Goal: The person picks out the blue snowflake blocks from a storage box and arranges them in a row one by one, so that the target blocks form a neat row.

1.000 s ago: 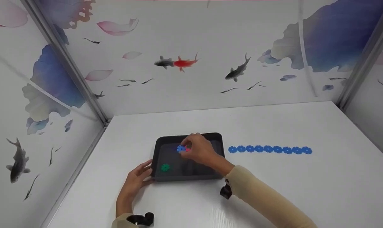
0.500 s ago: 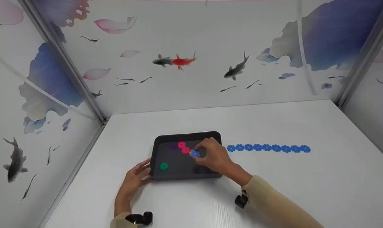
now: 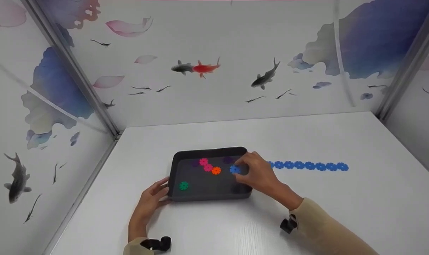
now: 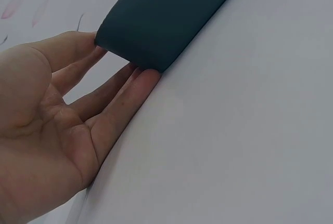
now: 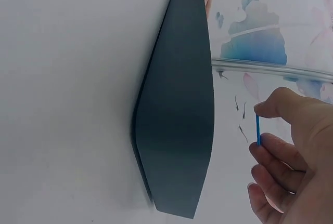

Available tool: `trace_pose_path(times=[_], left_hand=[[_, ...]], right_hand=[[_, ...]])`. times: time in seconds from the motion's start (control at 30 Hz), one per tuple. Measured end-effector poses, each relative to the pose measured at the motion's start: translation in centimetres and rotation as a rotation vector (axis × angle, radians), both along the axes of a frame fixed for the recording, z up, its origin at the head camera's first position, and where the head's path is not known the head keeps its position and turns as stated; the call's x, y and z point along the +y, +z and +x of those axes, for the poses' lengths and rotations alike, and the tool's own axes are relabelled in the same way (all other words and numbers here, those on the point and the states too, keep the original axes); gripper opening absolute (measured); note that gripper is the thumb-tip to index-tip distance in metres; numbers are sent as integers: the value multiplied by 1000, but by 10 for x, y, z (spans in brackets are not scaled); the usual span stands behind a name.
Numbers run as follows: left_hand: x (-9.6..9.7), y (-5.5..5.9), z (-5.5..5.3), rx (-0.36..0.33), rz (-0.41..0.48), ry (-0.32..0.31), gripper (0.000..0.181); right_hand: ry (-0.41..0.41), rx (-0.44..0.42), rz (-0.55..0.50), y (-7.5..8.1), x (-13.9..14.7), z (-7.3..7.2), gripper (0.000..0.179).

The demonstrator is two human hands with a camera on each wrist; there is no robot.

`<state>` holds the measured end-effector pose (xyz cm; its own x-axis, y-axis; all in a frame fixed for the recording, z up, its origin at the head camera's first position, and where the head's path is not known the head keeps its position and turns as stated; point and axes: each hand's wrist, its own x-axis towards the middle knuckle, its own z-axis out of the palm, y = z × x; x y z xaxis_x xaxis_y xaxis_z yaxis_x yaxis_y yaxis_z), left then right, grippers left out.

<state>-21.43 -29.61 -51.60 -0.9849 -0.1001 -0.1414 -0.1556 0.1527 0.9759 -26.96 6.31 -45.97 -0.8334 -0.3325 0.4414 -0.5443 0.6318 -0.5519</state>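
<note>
In the head view my right hand point(image 3: 260, 174) pinches a blue snowflake disc point(image 3: 234, 169) by its edges, above the right part of a dark tray point(image 3: 211, 198). Seen edge-on in the right wrist view, the blue disc point(image 5: 257, 129) stands between thumb and finger, apart from the tray. With fairly straight fingers, my left hand point(image 3: 150, 201) touches the tray's left side. Inside the tray lie two pink discs point(image 3: 203, 162), an orange disc point(image 3: 216, 170), a green disc point(image 3: 183, 186) and dim purple discs point(image 3: 228, 160).
To the right of the tray, several blue discs form a straight row point(image 3: 310, 165) on the white table point(image 3: 306, 209); its left end is partly behind my right hand. Walls with printed fish stand around the table's back and sides.
My right hand has carried the blue disc rightward across the tray, uncovering the pink, orange and right-hand purple discs. My left hand has kept its place at the tray.
</note>
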Motion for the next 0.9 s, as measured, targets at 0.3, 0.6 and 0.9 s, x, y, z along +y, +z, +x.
trace_pose_path(times=[0.3,0.6,0.9], left_hand=[[0,2,1,-5,-10,1,47],[0,3,1,-26,-17,4,48],[0,2,1,-14,-9,-3,48]], right_hand=[[-23,128,-2,4,37,-6,28],[-123,132,-24,11,75,-8,28],[-251,152,-60,20,119,-10,28]])
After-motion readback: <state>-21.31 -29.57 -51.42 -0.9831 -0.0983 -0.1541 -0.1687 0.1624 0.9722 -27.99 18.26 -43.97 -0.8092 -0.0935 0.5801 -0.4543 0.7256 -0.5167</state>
